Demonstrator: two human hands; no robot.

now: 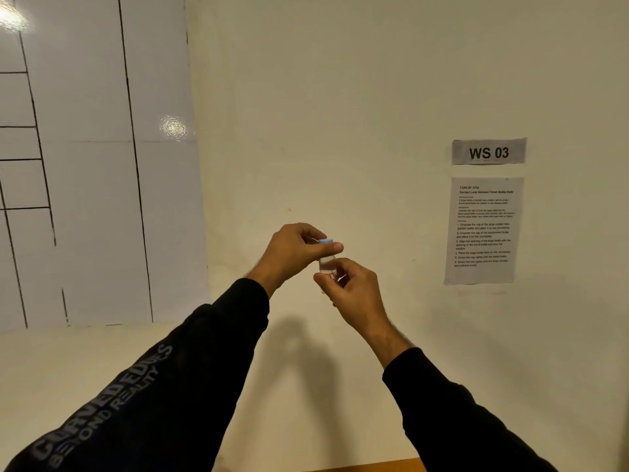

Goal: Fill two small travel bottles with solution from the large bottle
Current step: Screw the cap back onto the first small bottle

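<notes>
small travel bottle held in mid-air, cap under the fingers

the small travel bottle [327, 265] is up in front of the wall, well above the countertop [367, 466], upright or close to it. the right hand [354, 291] pinches its clear body from below, fingers curled round the label. the left hand [292, 252] grips the blue cap [326, 240] between thumb and fingertips, as if twisting it. whether the cap is going on or coming off cannot be told, nor how full the bottle is.

risks, as i judge them: the clear body is slim and likely slick, so a hard twist could spin it in the pinch or pop it loose; with nothing beneath, it would fall far. if the cap is loose, squeezing could push solution out. a cap started crooked may leak. the large bottle is out of view.
</notes>
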